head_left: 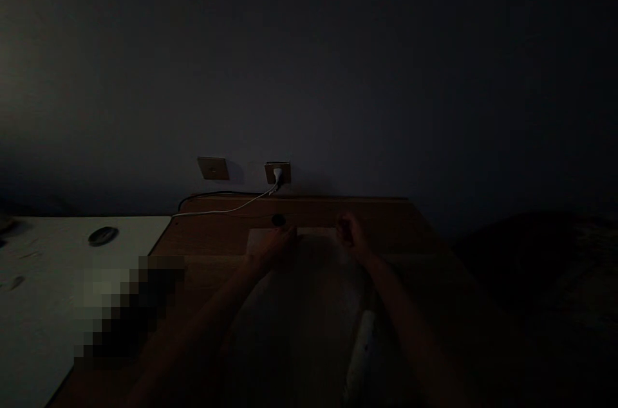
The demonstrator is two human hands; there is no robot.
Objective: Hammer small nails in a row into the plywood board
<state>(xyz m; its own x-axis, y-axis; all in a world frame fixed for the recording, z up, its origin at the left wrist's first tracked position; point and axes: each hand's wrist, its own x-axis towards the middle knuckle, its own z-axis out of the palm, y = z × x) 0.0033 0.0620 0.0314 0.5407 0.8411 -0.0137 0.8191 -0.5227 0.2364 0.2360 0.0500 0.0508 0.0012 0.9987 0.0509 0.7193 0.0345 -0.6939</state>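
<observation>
On wooden desk [217, 241], both hands [277, 244] gripping pale cloth [309, 292], dark room

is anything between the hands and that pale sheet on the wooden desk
Nothing visible. The left hand and right hand both reach the far edge of the pale sheet on the wooden desk; the dim light hides whether they grip it.

Both bare forearms reach forward and converge slightly. The left hand [279, 242] lies low with fingers stretched ahead, palm down. The right hand [351, 232] sits just beside it, fingers curled inward; the dimness hides its grip.
</observation>
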